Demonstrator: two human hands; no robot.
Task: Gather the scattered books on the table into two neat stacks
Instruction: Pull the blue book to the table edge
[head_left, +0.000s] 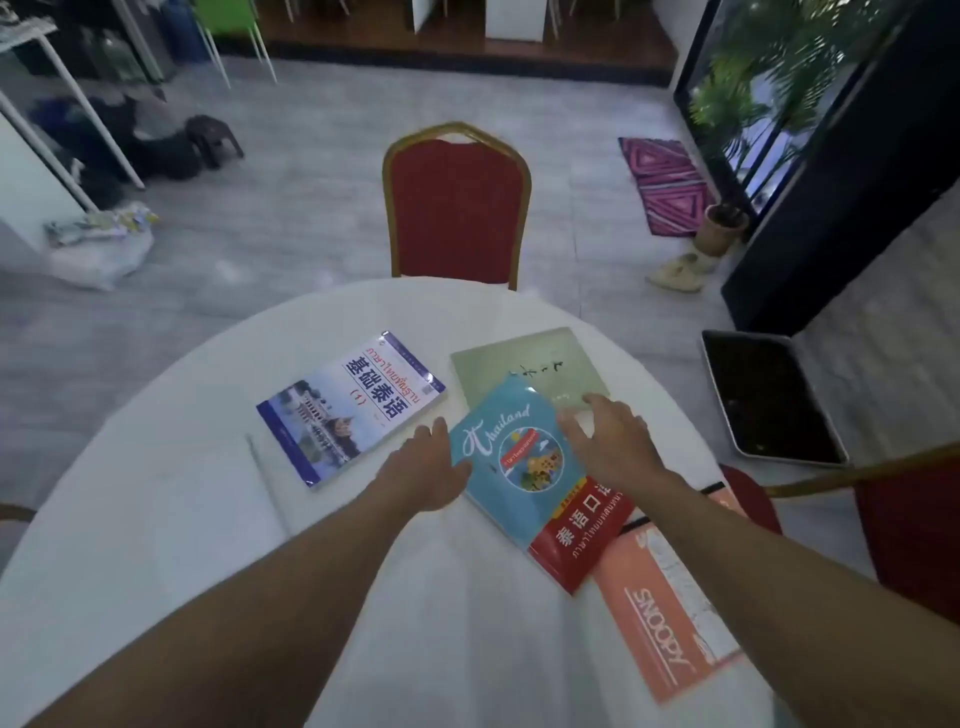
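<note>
Hands are bracketing the blue book (511, 457) at centre frame: our left hand (426, 467) is touching its left edge, our right hand (613, 441) is spreading open-fingered over its right, neither clamping. We are judging it best to square it onto the red book (582, 540) beneath.

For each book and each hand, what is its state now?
Blue-and-white book: closed, lying alone.
Green book: closed, flat, partly covered.
Blue Thailand book: closed, overlapping the green book.
Orange Snoopy book: closed, partly under the Thailand book.
Left hand: open, at the Thailand book's left edge.
Right hand: open, fingers spread.
</note>
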